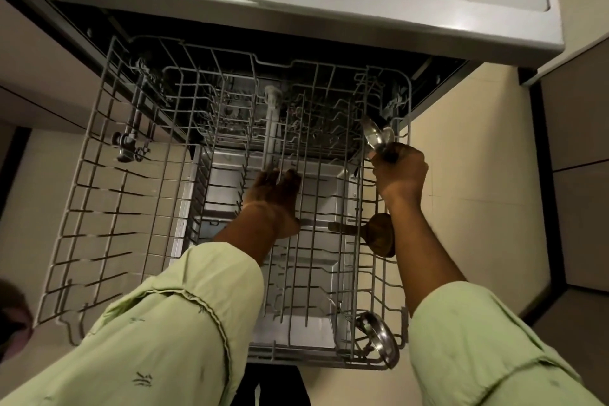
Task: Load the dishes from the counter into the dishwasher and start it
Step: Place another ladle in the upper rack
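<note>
Fingers [407,155] of the right hand [400,171] clench spoons [379,137] at the right edge of the rack [99,175]; the left hand [273,198] lies among its wires, grip unclear. I'd slot them upright, spaced apart.

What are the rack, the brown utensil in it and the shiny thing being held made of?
The rack looks like matte grey coated wire. The brown utensil is likely wood: dull, brown. The shiny thing in the right hand is polished metal, probably steel, with bright reflections.
</note>
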A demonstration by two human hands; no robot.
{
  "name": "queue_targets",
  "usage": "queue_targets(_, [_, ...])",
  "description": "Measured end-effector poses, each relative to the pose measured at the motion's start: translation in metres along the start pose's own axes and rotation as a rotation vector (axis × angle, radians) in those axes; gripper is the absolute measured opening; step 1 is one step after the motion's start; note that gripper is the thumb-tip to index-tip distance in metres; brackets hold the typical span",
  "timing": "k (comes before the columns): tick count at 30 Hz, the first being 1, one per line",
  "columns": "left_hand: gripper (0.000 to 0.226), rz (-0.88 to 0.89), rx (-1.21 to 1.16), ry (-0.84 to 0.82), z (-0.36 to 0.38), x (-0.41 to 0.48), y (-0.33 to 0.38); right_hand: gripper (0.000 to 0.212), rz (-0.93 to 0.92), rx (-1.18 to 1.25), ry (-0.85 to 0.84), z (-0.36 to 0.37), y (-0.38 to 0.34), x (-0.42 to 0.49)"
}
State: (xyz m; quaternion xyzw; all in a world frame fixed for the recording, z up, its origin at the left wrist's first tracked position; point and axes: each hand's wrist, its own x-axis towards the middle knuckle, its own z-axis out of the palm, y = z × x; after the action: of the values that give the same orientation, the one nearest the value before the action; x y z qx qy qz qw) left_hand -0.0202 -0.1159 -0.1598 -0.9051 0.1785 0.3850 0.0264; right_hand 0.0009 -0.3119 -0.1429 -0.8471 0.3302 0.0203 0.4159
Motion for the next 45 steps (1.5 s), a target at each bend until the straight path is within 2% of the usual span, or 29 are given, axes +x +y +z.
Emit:
queue_targets(7, [0.094, -0.018, 0.006, 0.003, 0.0, -0.002, 0.002, 0.03, 0.057, -0.129, 0.003, -0.005, -0.002, -0.003])
queue_targets(12, [0.094, -0.034, 0.028, -0.024, -0.003, -0.006, 0.005, 0.028, 0.079, -0.181, 0.004, -0.012, 0.0, -0.012])
queue_targets(17, [0.09, -0.046, 0.065, -0.016, -0.007, -0.02, 0.012, 0.024, 0.024, -0.239, 0.084, -0.025, -0.009, -0.036])
queue_targets(20, [0.087, -0.053, 0.024, 0.028, -0.011, -0.032, 0.014, 0.027, -0.032, -0.29, 0.1, -0.022, -0.014, -0.056])
queue_targets(25, [0.079, -0.059, -0.02, 0.077, -0.017, -0.055, 0.013, 0.046, -0.13, -0.437, -0.008, -0.009, -0.017, -0.091])
queue_targets(29, [0.082, -0.063, -0.032, 0.1, -0.022, -0.086, 0.009, 0.062, -0.226, -0.553, -0.053, -0.005, -0.023, -0.123])
queue_targets(33, [0.079, -0.084, -0.055, 0.135, -0.024, -0.128, -0.002, 0.074, -0.341, -0.596, -0.184, -0.007, -0.041, -0.162])
queue_targets(37, [0.082, -0.146, -0.079, 0.139, -0.031, -0.175, -0.021, 0.073, -0.459, -0.602, -0.265, -0.006, -0.07, -0.207])
queue_targets(45, [0.075, -0.266, -0.141, 0.307, -0.041, -0.265, -0.098, 0.069, -0.635, -0.561, -0.304, 0.022, -0.149, -0.285])
